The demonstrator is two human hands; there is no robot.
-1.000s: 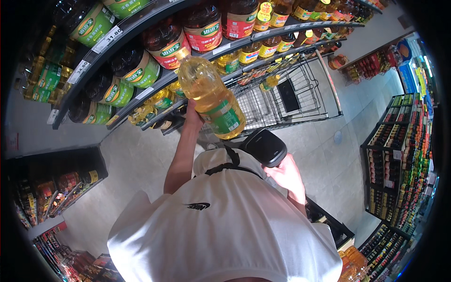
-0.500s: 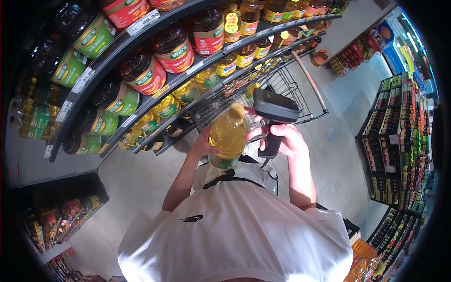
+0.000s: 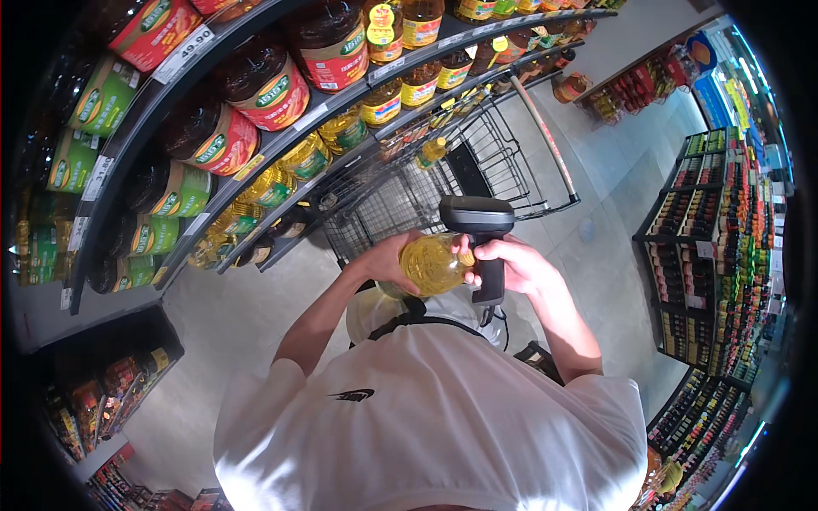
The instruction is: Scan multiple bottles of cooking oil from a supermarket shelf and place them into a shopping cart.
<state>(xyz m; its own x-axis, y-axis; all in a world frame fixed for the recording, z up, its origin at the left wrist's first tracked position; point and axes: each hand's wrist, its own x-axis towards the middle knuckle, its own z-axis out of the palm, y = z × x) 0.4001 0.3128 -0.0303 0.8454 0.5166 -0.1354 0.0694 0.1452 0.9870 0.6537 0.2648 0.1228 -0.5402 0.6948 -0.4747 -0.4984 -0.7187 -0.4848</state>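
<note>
A clear bottle of yellow cooking oil (image 3: 430, 266) lies tipped over in front of my body. My left hand (image 3: 388, 260) is wrapped around one side of it. My right hand (image 3: 518, 266) grips the handle of a black barcode scanner (image 3: 475, 213), whose head sits just beyond the bottle. Some of the right fingers also reach to the bottle's neck end, where the cap is hidden. A cable hangs below the scanner's handle.
Ahead stands a wire shopping cart (image 3: 511, 153) with another yellow oil bottle (image 3: 432, 153) by it or in it. A curved shelf (image 3: 307, 119) of large oil bottles runs along the left. Racks of small bottles (image 3: 699, 255) stand to the right on the grey floor (image 3: 588, 247).
The oil bottle has gone from upright to tipped, its neck turned toward my right hand. The scanner has come lower and slightly left. The shelf and cart have shifted left in view.
</note>
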